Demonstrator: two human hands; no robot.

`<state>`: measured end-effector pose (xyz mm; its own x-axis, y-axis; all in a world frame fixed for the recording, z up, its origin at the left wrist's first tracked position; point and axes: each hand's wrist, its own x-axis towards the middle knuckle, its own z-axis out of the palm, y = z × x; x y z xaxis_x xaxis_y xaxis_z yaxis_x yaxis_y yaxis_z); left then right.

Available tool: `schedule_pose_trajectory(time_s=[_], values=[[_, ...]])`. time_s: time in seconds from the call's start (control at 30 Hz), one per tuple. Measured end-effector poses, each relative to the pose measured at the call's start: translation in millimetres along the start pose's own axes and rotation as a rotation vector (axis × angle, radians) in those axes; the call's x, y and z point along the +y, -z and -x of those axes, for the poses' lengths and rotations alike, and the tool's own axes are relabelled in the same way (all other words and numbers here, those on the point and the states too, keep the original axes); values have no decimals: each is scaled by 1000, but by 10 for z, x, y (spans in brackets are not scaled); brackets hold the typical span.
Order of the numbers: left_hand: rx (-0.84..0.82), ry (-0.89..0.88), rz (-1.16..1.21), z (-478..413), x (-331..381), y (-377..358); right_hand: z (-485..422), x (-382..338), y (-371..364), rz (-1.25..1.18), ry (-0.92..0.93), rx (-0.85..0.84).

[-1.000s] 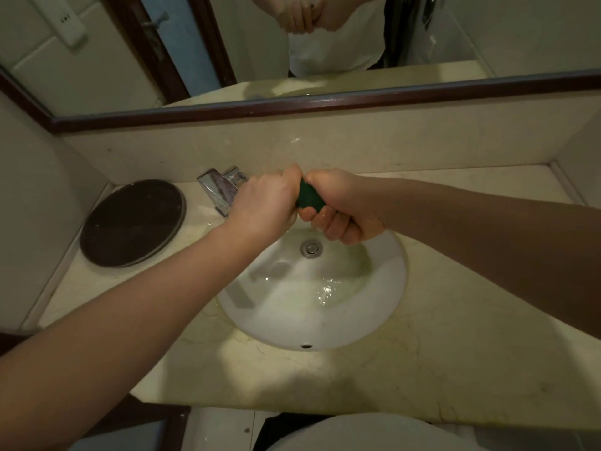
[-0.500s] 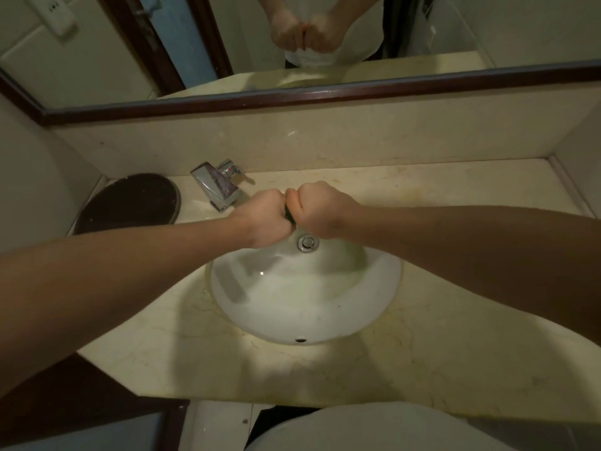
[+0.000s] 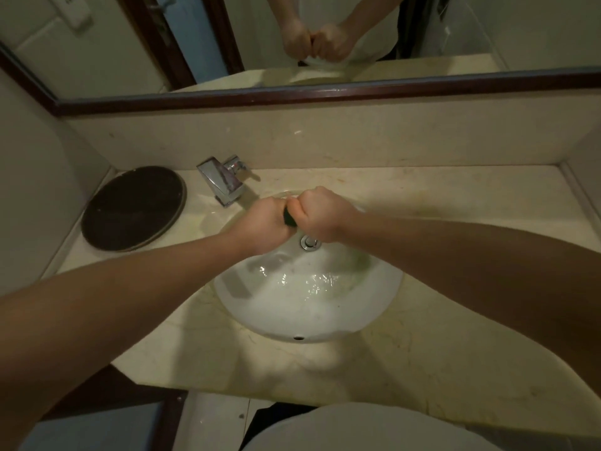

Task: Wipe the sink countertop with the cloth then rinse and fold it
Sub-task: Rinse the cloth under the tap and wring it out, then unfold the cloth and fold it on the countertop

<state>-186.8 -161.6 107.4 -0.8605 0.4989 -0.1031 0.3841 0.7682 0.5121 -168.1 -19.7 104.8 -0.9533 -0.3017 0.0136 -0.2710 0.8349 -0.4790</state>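
Observation:
A dark green cloth (image 3: pixel 288 218) is bunched tight between my two fists over the back of the white sink basin (image 3: pixel 374 307). Only a small strip of it shows between the hands. My left hand (image 3: pixel 265 224) and my right hand (image 3: pixel 320 214) are both closed around it, knuckle to knuckle, just above the chrome drain (image 3: pixel 309 243). Water ripples in the bottom of the basin. The beige marble countertop (image 3: pixel 439 362) surrounds the sink.
A chrome faucet (image 3: pixel 224 180) stands at the basin's back left. A round dark tray (image 3: pixel 133 208) lies on the counter's left end by the wall. A mirror (image 3: pixel 325 37) with a dark wood frame runs above the backsplash. My white shirt shows at the bottom edge.
The fists stay clenched on the cloth over the drain. They twisted against each other, so a strip of green shows again between them, and rippling water now lies in the basin.

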Motion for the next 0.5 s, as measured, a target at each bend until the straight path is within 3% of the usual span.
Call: schedule_pose_trajectory(time_s=[0.07,0.13,0.23,0.3,0.43,0.5], values=[[33,-27,-88,45,-104,-38,-7,4,-59,-184,-129,-95],[35,18,-164,85,-239,-109,-45,39,-145,-456,-375,-232],[80,119,-120,151,-348,-220,-58,137,-211,-864,-646,-364],[85,150,0,230,-374,-241,-53,177,-200,-919,-668,-391],[143,-2,125,400,-245,-159,-63,72,-170,-732,-570,-338],[184,26,228,417,-218,-138,-89,-27,-194,-691,-527,-318]])
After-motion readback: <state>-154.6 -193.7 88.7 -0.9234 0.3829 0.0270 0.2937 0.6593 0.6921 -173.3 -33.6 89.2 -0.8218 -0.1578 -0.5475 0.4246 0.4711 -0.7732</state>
